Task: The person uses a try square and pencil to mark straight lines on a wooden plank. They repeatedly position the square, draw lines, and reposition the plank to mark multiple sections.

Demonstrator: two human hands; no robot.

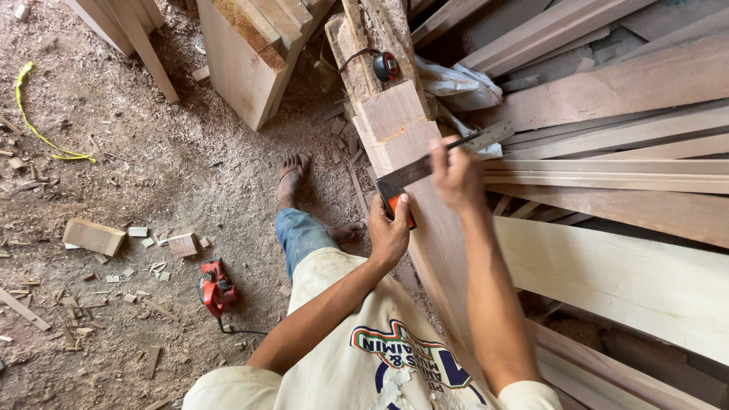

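Head view: flat steel square (pixel 444 159) across rough plank (pixel 425 228).

A grey steel try square (pixel 444 158) with an orange handle lies across a reddish-brown plank (pixel 425 220). Beside it, pale cream boards (pixel 623 281). A red power planer (pixel 216 287) and a yellow cord (pixel 34 121) mark the sawdust-brown floor (pixel 152 175); a black-and-red tape measure (pixel 386 66) rests above.

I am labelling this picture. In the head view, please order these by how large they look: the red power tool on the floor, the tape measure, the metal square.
1. metal square, the longest.
2. red power tool.
3. tape measure, the smallest.
The floor lies farther from the camera, so the real sizes may differ.
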